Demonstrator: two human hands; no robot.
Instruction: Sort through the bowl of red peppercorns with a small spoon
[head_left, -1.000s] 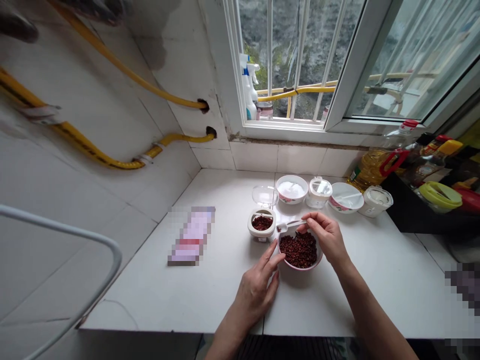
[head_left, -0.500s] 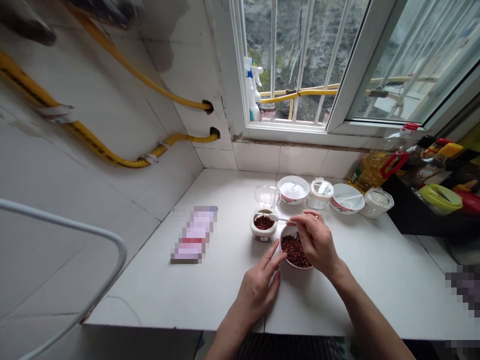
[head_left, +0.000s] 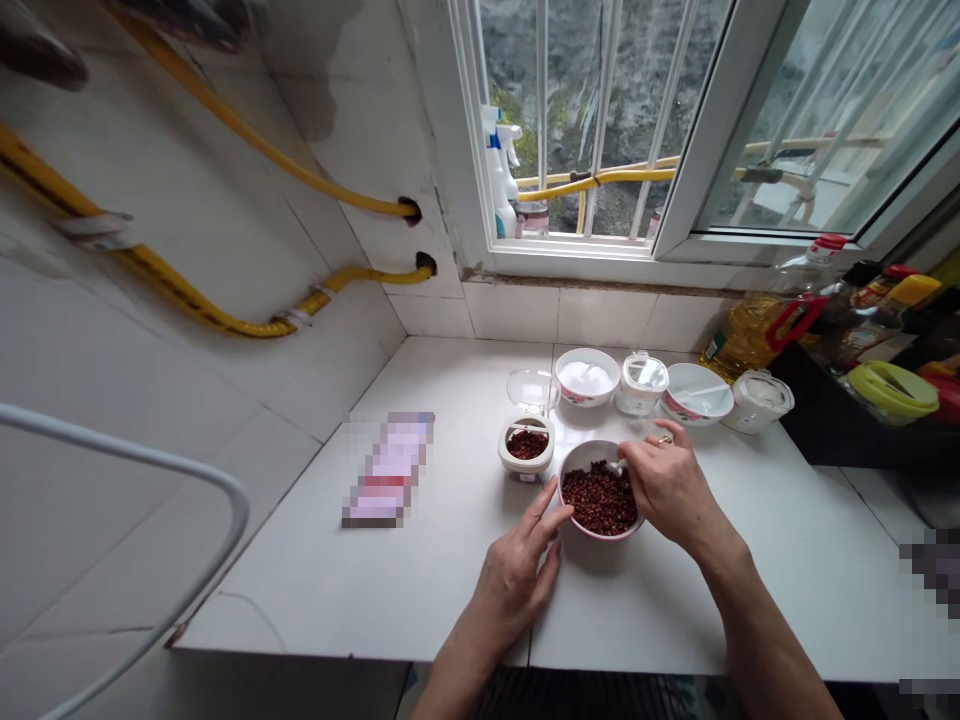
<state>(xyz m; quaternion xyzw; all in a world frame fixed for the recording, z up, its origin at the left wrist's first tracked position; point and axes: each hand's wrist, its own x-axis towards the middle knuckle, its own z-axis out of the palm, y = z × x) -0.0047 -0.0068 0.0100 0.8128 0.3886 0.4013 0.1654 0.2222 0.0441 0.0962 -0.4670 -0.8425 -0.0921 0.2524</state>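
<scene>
A white bowl (head_left: pixel 604 537) with a pink underside holds small dark-red dried grains that look like Sichuan peppercorns (head_left: pixel 600 500). My left hand (head_left: pixel 519 570) steadies its left side, with fingertips pressed against the rim. Pinched in my right hand (head_left: pixel 675 485) is a small white spoon (head_left: pixel 617 467), its visible end down among the grains at the bowl's upper right; most of the handle is hidden by my fingers. Just left of the bowl stands a white seasoning jar (head_left: pixel 526 461), its clear lid (head_left: pixel 533 389) flipped up, with more of the same grains inside.
Behind are a bowl of white powder (head_left: pixel 587 378), a lidded jar (head_left: pixel 642 382), a bowl with a white spoon (head_left: pixel 697 395) and another jar (head_left: pixel 760 402). An oil bottle (head_left: pixel 757 330) stands back right. A blurred flat package (head_left: pixel 390 470) lies left.
My right hand has moved right with the spoon, from over the seasoning jar down into the bowl. My left hand stays at the rim.
</scene>
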